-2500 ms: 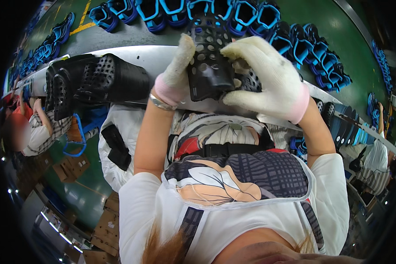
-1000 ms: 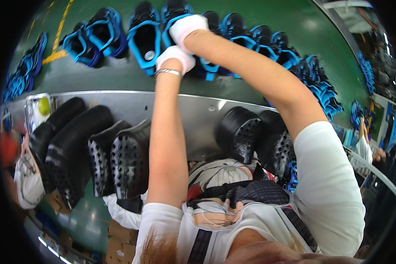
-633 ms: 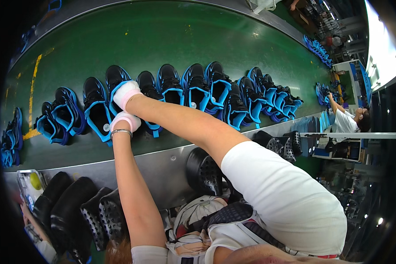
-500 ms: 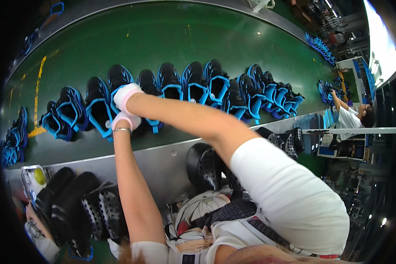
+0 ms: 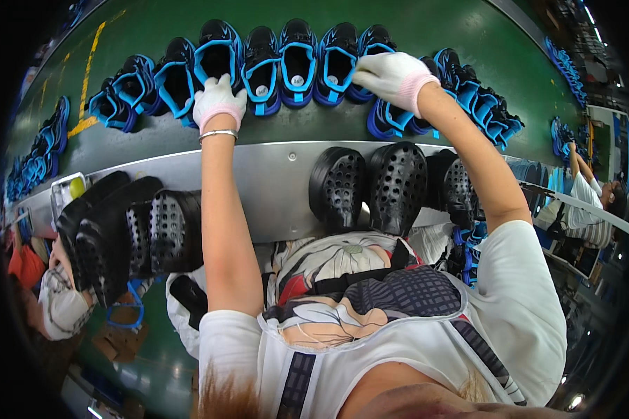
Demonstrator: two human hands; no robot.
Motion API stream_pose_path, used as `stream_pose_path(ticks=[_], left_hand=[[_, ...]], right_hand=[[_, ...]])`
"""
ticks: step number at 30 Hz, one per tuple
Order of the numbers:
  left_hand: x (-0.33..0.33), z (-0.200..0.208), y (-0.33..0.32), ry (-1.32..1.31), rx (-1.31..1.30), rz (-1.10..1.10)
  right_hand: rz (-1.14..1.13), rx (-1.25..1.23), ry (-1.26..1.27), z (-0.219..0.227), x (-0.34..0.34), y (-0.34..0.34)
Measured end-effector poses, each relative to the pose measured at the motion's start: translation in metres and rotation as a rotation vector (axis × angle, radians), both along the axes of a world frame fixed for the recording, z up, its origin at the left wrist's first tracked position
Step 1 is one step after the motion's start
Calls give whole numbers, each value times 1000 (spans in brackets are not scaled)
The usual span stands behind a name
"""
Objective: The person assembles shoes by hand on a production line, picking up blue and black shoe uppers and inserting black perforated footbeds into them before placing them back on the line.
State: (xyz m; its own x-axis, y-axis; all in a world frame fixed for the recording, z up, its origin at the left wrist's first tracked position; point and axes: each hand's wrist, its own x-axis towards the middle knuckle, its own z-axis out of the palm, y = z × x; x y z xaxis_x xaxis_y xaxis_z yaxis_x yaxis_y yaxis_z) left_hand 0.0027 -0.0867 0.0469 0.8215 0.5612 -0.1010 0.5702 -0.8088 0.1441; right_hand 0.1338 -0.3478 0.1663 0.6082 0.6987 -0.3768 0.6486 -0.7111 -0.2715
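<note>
Black sneakers with bright blue collars stand in a row on the green table, toes pointing away from me. My left hand (image 5: 219,101), in a white glove with a pink cuff, has its fingers curled over the heel of one sneaker (image 5: 218,57). To the right, my gloved right hand (image 5: 391,75) bends over the heel of another sneaker (image 5: 376,42) and covers much of its back. Between my hands stand several sneakers, among them a middle one (image 5: 298,59) with a round white label inside. The fingertips of my right hand are partly hidden.
A metal edge (image 5: 279,181) runs along the table front. Below it hang black shoe-shaped forms with holes, right (image 5: 398,185) and left (image 5: 171,230). More sneakers (image 5: 38,157) stand at far left. Another person in a white shirt (image 5: 588,199) works at the right.
My right hand has left the sneaker both hands were at and moved right to another one. My left hand stays at the first sneaker's heel. The whole view has shifted, showing more of my lap.
</note>
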Motion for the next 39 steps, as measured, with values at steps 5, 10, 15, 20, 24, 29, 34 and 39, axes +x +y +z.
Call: stream_pose_path(ticks=[5,10,15,20,24,29,34,39], left_hand=[[-16,7,-34,-475,-165,-123],[-20,-23,-42,-193,-355,-140],[3,-53,-37,-211,-214,-251],[26,-47,-97,-144,-230,-329],[51,-45,-149,-144,-319,-382],[59,-37,-157,-165,-426,-460],[10,-15,-139,-213,-586,-437],[-78,7,-135,-214,-742,-173]], right_hand=[[32,64,-66,-42,11,-41],[263,-132,-50,-84,5,1],[302,-303,-96,-106,18,12],[348,-332,-196,-105,25,-58],[257,-331,-250,-105,53,-129],[95,-430,-329,-100,79,-196],[68,10,-474,-53,32,-218],[-54,316,-159,24,-87,-194]])
